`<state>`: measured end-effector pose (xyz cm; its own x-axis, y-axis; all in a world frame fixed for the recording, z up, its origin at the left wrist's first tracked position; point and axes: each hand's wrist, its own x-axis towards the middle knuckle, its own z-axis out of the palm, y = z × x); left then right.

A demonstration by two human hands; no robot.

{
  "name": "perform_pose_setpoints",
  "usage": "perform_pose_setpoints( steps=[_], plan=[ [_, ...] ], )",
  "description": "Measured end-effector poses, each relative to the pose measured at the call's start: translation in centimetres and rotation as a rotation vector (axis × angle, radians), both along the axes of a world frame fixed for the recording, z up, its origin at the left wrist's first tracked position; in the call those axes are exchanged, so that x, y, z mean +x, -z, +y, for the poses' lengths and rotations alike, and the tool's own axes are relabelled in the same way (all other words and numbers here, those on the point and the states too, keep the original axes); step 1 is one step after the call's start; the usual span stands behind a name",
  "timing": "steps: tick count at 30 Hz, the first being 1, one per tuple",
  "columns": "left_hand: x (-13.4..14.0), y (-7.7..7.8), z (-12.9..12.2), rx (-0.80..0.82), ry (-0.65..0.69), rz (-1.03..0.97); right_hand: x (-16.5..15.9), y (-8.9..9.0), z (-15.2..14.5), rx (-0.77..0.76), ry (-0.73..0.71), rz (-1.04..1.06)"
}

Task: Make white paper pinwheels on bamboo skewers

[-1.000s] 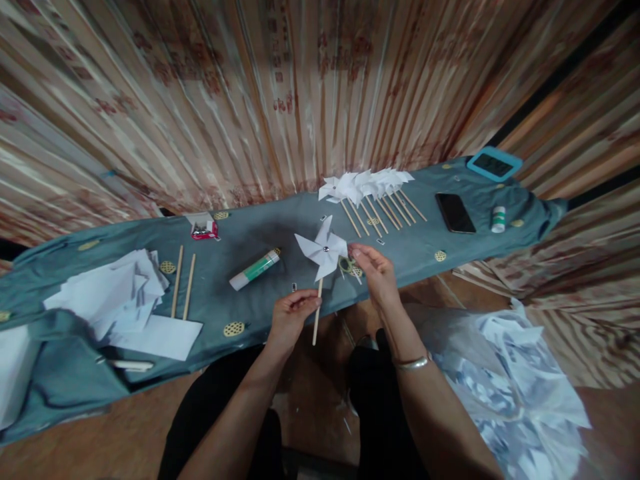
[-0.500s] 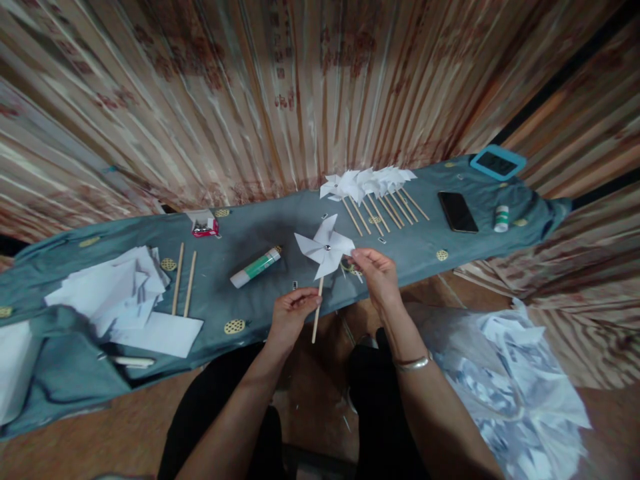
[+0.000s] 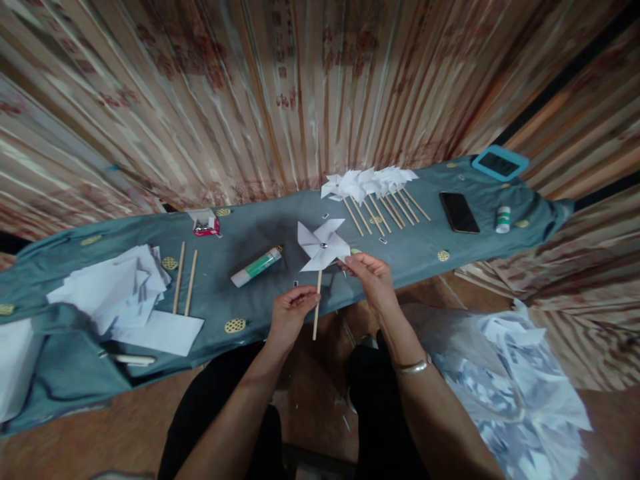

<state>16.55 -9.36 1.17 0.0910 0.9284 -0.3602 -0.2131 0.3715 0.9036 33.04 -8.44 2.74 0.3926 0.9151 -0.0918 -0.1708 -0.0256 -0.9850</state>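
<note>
paper pinwheel (image 3: pixel 324 245), one: your left hand (image 3: pixel 293 310) pinches its stick (image 3: pixel 316 321), seemingly for steadiness; your right hand (image 3: pixel 374 277) pinches a blade (image 3: pixel 339 250).

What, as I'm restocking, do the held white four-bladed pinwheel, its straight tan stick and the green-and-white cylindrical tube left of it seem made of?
White pinwheel: probably matte paper; thin blades, crisp edges, no gloss.
Tan stick: likely bare matte wood; pale, unpainted look.
Green-and-white tube: perhaps smooth plastic; even, rigid shape, sheen uncertain.
</note>
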Motion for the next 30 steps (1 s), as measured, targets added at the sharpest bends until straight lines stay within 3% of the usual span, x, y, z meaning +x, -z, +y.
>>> perform_pose_setpoints(
  steps=[24, 30],
  plan=[
    [-0.1, -0.2, 0.0, 0.034, -0.019, 0.016, -1.8, 0.9, -0.4, -0.012, -0.212, -0.053],
    [-0.1, 0.0, 0.0, 0.044, -0.017, 0.032, -1.4, 0.7, -0.5, -0.010, -0.144, -0.088]
  ],
)
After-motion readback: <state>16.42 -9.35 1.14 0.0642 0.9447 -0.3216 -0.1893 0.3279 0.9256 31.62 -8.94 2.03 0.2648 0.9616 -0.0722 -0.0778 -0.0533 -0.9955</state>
